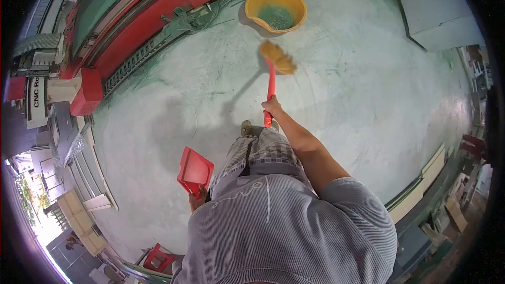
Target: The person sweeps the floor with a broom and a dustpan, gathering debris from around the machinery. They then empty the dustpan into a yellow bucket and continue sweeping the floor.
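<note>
My right hand [272, 106] is wrapped round the red handle of a hand broom [278, 58]. The broom's yellow-brown bristles look slightly blurred, just below a yellow tub [252, 8] with green dust and bits in its bottom. Low on the left, beside my hip, my left hand [198, 198] grips the handle of a red dustpan [196, 169]. The pan's tray points away from me and nothing is seen in it. Part of my left hand is hidden by the pan and my clothing.
A red and green machine [158, 26] with a cable chain runs along the upper left. At the upper right stands a pale cabinet [444, 13]. Boards [421, 184] lie at the lower right. A red stool [158, 257] is at the bottom left. Green dust marks the floor [336, 94].
</note>
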`<state>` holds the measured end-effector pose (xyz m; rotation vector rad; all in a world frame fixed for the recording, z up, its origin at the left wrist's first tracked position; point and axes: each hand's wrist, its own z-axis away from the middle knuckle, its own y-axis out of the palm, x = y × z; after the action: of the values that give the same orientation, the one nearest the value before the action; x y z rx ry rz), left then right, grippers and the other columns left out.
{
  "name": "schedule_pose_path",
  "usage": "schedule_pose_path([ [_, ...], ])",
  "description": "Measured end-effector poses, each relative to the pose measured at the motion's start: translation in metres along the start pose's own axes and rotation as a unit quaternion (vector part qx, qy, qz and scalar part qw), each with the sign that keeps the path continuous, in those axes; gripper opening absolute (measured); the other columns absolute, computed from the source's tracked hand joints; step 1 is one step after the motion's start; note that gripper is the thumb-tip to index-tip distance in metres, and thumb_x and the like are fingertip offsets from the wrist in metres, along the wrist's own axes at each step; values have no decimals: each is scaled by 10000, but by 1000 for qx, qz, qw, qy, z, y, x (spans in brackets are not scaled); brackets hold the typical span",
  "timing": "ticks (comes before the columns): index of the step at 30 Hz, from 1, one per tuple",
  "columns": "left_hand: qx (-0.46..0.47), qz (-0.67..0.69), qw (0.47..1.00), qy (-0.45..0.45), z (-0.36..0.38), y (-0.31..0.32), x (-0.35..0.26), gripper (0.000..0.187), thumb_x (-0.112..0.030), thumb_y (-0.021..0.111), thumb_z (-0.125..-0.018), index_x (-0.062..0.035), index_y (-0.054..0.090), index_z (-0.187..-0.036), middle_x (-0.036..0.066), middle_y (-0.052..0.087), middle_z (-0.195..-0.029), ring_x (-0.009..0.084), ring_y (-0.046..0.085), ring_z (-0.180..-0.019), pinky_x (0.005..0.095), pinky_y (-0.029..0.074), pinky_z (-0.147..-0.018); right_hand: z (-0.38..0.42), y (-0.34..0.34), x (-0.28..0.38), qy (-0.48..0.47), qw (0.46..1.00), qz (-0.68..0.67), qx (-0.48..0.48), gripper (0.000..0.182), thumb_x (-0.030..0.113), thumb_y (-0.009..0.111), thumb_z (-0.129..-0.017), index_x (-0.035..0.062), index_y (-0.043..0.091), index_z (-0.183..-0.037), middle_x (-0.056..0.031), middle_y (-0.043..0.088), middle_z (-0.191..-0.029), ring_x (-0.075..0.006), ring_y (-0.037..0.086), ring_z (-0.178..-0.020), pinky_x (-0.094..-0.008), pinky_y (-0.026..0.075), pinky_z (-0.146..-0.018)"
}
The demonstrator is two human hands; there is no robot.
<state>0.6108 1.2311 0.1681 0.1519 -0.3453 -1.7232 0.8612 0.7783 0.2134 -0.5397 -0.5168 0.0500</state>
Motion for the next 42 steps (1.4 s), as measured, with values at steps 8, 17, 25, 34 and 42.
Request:
schedule_pose_path([
  [8, -153, 33, 985, 75, 12, 20, 40, 460, -158, 366, -686, 11, 264, -1101, 224, 522, -882, 310, 554, -810, 394, 431, -731, 43, -98, -49, -106, 940, -211, 245, 457, 123, 527, -704, 6, 325, -1097, -9, 417, -543, -92, 416, -407, -223, 361, -360],
  [17, 48, -71, 995, 51, -54, 60, 77, 403, -304, 347, -755, -55, 379, -1069, 146, 556, -837, 254, 573, -727, 353, 453, -659, 110, -230, -133, 1, 989, -91, 117, 297, 152, 509, -712, 29, 409, -963, -14, 439, -564, -87, 432, -427, -223, 367, -360],
  [25, 39, -12, 999, 27, -39, 74, 109, 340, -271, 345, -771, -24, 485, -959, 135, 575, -792, 238, 578, -675, 331, 453, -630, 57, -328, -240, 155, 880, -447, 49, 101, 152, 469, -744, 104, 381, -738, -18, 421, -519, -102, 416, -403, -211, 374, -336],
  [34, 108, -587, 655, 463, -41, -29, 110, 346, -308, 456, -720, -33, 476, -929, 109, 577, -734, 219, 574, -601, 330, 459, -615, -27, -357, -283, 221, 724, -649, -80, 195, 58, 429, -696, 112, 357, -523, -10, 394, -478, -139, 404, -404, -249, 363, -382],
  [42, -118, 26, 986, 116, 36, -64, 130, 377, -225, 314, -707, 3, 406, -993, 134, 555, -714, 241, 565, -615, 338, 458, -594, -72, -225, -228, 309, 761, -568, 44, 202, 83, 425, -693, 117, 351, -509, -17, 384, -443, -156, 391, -390, -259, 382, -390],
])
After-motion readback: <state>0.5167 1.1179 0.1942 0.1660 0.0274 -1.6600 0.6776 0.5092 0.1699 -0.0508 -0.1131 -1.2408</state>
